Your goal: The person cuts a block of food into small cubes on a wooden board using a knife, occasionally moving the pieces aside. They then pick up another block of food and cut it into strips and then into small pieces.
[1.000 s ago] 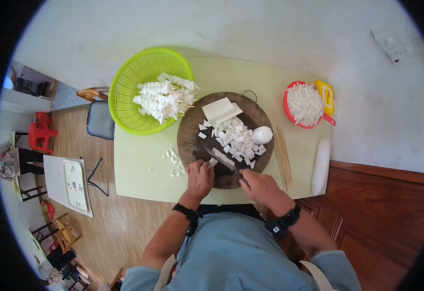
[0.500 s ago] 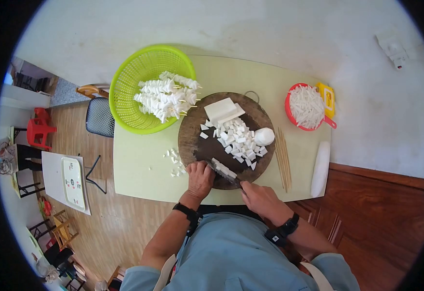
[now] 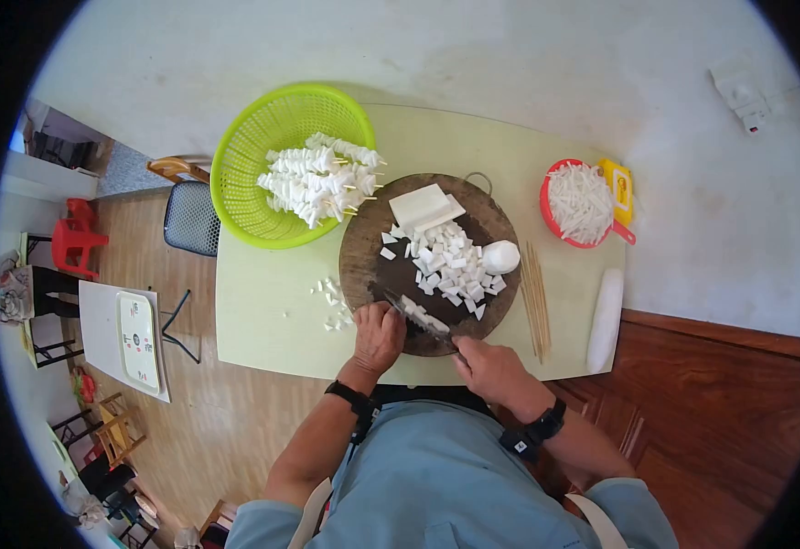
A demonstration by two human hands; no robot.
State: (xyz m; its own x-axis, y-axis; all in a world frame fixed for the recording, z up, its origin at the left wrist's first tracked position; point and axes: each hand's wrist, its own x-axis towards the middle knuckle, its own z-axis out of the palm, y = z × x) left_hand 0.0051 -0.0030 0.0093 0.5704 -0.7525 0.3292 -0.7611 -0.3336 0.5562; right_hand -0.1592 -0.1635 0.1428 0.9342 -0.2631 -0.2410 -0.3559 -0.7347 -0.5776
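Observation:
My right hand (image 3: 488,368) is closed round the handle of a knife (image 3: 427,324), whose dark blade lies slantwise over the near part of a round wooden chopping board (image 3: 360,265). Along the blade sits a row of cut white pieces (image 3: 424,315). My left hand (image 3: 379,335) rests at the board's near left edge by the blade's tip, fingers curled; what they hold, if anything, is hidden. Behind the knife are a heap of white chunks (image 3: 450,261), a white slab (image 3: 423,208) and a rounded white piece (image 3: 500,257).
A green basket (image 3: 240,197) with white skewered pieces (image 3: 317,183) stands at the table's back left. Right of the board lie bamboo sticks (image 3: 536,302), a red strainer (image 3: 546,203) of white strips, a yellow packet (image 3: 618,188) and a long white radish (image 3: 606,320). White scraps (image 3: 331,297) lie left.
The knife blade has shifted slightly at the row of cut pieces, in my right hand. My left hand is almost unmoved. The whole view has shifted a little.

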